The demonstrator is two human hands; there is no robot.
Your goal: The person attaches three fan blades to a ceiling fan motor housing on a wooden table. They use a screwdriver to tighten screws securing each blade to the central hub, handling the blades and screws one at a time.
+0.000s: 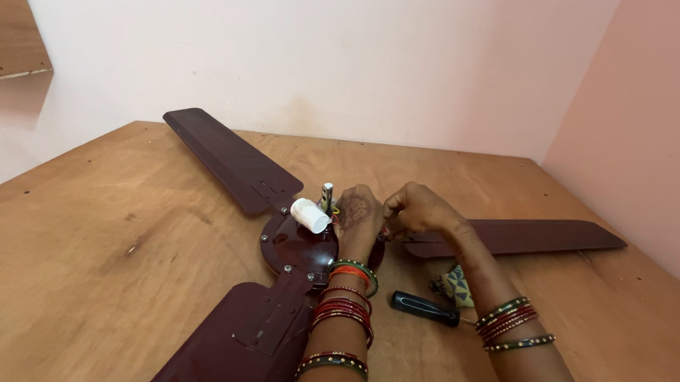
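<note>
While both hands work at the middle of the ceiling fan, I stand close and watch. The dark brown fan motor (305, 248) lies flat on the wooden worktop (118, 225), with three long blades spread out from it. The left hand (358, 212) rests on the motor with its fingers bent down onto the hub, but I cannot tell if it grips anything. The right hand (417, 210) is pinched shut on something very small, just beside the root of the right blade (526, 235). It may be a screw or a wire; it is too tiny to tell.

That small thing could slip out of the pinch and roll off under a blade. The bangles on both wrists could catch on the metal stem (327, 196) or on the thin coloured wires beside it. If the left hand pushes hard, the motor could turn on the smooth wood and pull the blade away from the right hand.

A white cylinder (309, 215), like a small capacitor, lies tilted on the motor, touching it near the stem. It shows no label I can see. A black-handled screwdriver (425, 308) lies on the worktop near the right wrist. Just beside it sits a small folded cloth (457, 285) with a dark and pale pattern.
</note>
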